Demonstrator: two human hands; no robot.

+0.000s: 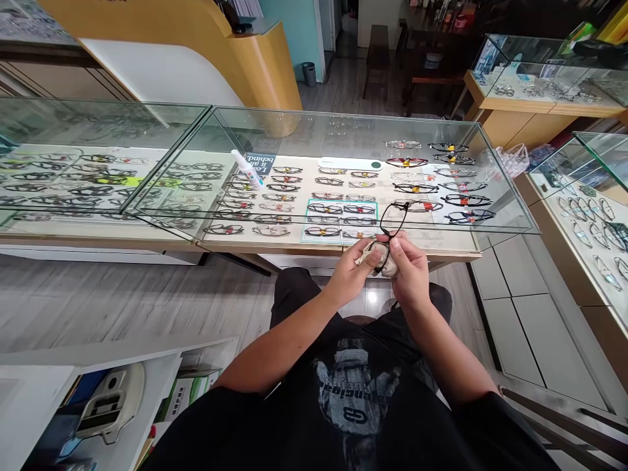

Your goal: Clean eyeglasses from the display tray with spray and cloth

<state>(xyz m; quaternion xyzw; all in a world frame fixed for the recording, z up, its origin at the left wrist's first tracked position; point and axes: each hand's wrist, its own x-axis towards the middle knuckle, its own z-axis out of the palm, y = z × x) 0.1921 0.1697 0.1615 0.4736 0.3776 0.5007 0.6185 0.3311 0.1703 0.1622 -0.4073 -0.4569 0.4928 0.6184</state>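
Observation:
Black-rimmed glasses [394,221] are held upright between my two hands, over the front edge of the glass display case [343,247]. My left hand [354,268] pinches a pale cloth [389,264] around the lower part of the glasses. The fingers of my right hand [410,267] close on the frame and the cloth's right side. One lens rim rises above my fingers; the other is partly covered by fingers and cloth. On the case top, to the left, lies a white spray bottle [246,168].
Rows of glasses [282,188] fill the case under its glass top. Another glass case [589,216] stands at the right. An open white shelf unit [161,392] is at the lower left. Behind are a wooden bench [377,49] and a bin [309,74].

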